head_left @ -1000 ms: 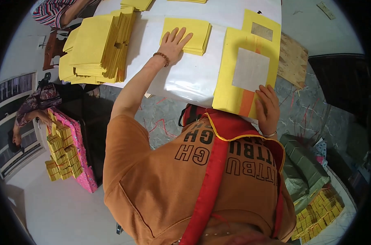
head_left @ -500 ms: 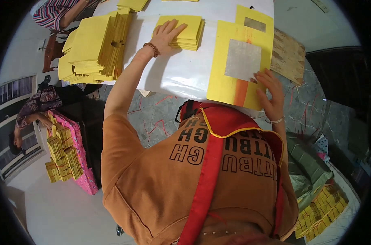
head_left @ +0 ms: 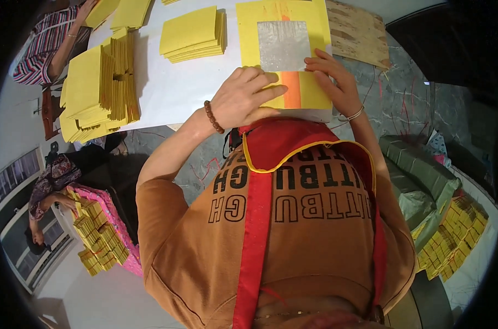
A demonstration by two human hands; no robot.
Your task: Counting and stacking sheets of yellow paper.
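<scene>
L hand is on near-L part of yellow sheet, fingers bent, tips by the orange stripe; can't tell if it's pinching or just pressing. R hand is at sheet's R edge, fingertips by lower R corner of silver patch, fingers part-curled; can't tell if it grips. Sheet lies flat at near edge of white table, in front of person. Low yellow pile sits L of it, apart; taller yellow stacks further L. Co-worker's hand is on yellow paper, top L. Yellow bundles low R, next to green wrapped pkg.
</scene>
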